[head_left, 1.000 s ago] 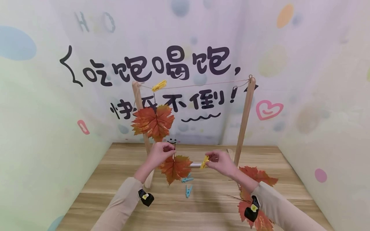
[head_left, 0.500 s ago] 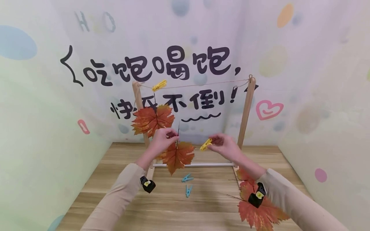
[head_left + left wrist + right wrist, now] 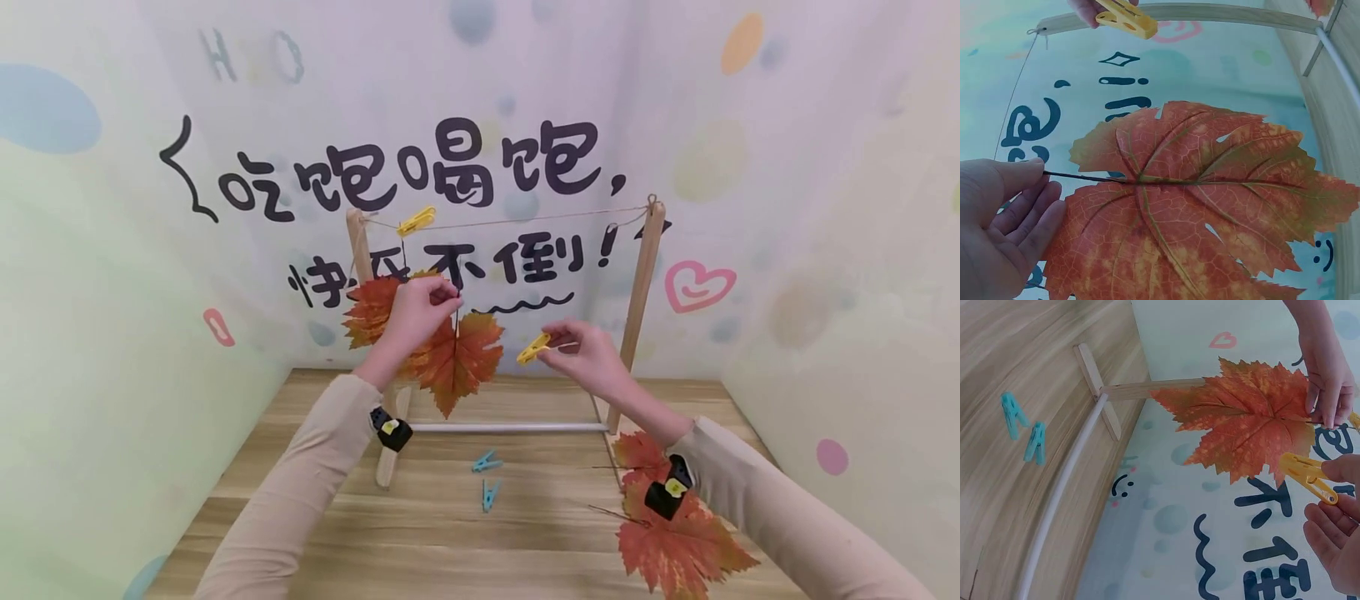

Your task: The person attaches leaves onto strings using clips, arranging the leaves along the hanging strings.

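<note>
Between thumb and fingertips, my left hand (image 3: 422, 318) pinches the dark stem of an orange-red maple leaf (image 3: 459, 360), which hangs tip down below the string (image 3: 525, 218). In the left wrist view this leaf (image 3: 1191, 194) fills the middle, its stem held at the left. My right hand (image 3: 587, 354) pinches a yellow clothespin (image 3: 533, 349) to the right of the leaf, apart from it. Behind my left hand, another maple leaf (image 3: 369, 312) hangs from the string by a second yellow clothespin (image 3: 417, 222); my hand partly hides it.
Wooden posts (image 3: 642, 308) joined by a white rod (image 3: 510, 427) hold the string. On the table (image 3: 465, 550) lie two blue clothespins (image 3: 487, 462) in front of the rod. More maple leaves (image 3: 682, 542) lie at the right, partly under my right forearm.
My left hand has risen with the leaf from near the tabletop towards the string. My right hand has also lifted, still pinching the yellow clothespin.
</note>
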The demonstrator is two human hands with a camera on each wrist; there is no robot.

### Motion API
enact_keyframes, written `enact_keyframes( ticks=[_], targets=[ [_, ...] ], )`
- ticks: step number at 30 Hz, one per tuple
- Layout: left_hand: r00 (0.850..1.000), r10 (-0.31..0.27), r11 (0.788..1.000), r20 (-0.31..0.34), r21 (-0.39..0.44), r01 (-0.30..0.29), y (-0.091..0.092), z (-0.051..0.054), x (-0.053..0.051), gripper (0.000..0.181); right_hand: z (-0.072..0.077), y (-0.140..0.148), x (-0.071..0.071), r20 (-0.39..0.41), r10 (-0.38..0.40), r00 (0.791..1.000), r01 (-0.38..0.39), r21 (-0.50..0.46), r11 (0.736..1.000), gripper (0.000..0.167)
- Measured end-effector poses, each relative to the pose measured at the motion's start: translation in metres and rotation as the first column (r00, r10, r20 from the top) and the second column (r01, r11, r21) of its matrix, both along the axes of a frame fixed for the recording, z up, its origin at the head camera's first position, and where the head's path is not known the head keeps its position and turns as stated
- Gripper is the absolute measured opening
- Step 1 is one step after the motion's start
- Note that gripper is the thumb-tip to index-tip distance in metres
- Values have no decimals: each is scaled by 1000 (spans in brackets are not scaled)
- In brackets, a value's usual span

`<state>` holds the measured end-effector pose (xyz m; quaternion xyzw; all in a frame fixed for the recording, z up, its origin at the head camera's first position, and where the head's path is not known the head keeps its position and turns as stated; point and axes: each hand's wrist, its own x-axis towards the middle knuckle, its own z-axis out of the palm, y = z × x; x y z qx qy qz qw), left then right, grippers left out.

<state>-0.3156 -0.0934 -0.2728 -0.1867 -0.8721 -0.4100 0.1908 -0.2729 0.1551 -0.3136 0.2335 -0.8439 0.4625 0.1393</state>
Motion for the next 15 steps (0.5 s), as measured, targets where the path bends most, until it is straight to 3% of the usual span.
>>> enact_keyframes(
  ticks=[7,15],
  targets=[
    [997,68,996,-44,57,-66,4,13,-13,13,8,-1,0,-18,-7,1000,7,5,1000,29],
    [993,115,989,-28,96,-112,6,15,-28,14,10,-3,-1,-11,-5,1000,5,25,1000,30]
  ],
)
